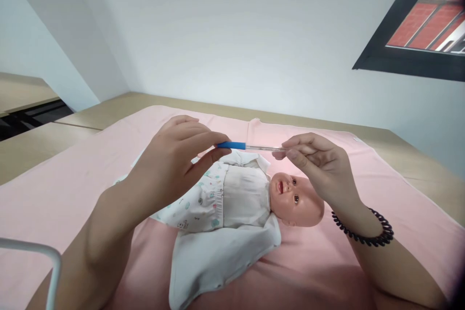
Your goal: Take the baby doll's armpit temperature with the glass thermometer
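A slim glass thermometer (263, 148) with a blue end is held level above a baby doll (297, 199). My left hand (178, 155) pinches the blue end between thumb and fingers. At the clear end, my right hand (319, 160) closes its thumb and fingertips on the tip, which they hide. The doll lies on its back below, head to the right, in a white top (245, 193) and patterned white trousers (203, 203). One side of the top is spread out toward me.
A pink cloth (327, 271) covers most of the wooden table (385, 138). A pale bent tube (54, 261) stands at the lower left, near my left forearm. Behind are a white wall (236, 34) and a dark-framed window (370, 58).
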Demonstrator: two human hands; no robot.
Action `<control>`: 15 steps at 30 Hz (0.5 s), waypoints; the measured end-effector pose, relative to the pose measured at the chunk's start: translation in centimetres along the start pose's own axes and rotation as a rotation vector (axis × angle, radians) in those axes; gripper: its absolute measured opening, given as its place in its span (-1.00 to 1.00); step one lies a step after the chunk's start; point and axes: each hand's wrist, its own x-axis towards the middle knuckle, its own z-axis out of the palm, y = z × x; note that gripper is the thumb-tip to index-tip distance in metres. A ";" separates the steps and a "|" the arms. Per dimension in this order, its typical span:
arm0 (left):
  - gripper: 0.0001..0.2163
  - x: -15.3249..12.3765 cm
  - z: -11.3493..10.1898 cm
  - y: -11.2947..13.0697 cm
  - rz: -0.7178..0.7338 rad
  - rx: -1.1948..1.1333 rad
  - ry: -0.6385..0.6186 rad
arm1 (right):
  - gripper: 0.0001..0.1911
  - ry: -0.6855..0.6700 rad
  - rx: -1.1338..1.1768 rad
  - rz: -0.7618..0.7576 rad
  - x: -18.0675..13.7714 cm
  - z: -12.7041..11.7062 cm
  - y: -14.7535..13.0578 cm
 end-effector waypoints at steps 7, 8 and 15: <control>-0.90 -0.1 0.0 0.4 0.044 0.024 0.010 | -0.87 0.028 -0.055 -0.017 -0.1 -0.1 -0.1; -0.91 -0.1 -0.1 0.4 0.049 0.021 0.013 | -0.88 0.029 -0.055 -0.021 -0.2 -0.1 -0.2; -0.92 -0.1 0.0 0.0 0.120 -0.044 0.062 | -0.89 0.037 -0.069 -0.096 -0.6 -0.2 -0.3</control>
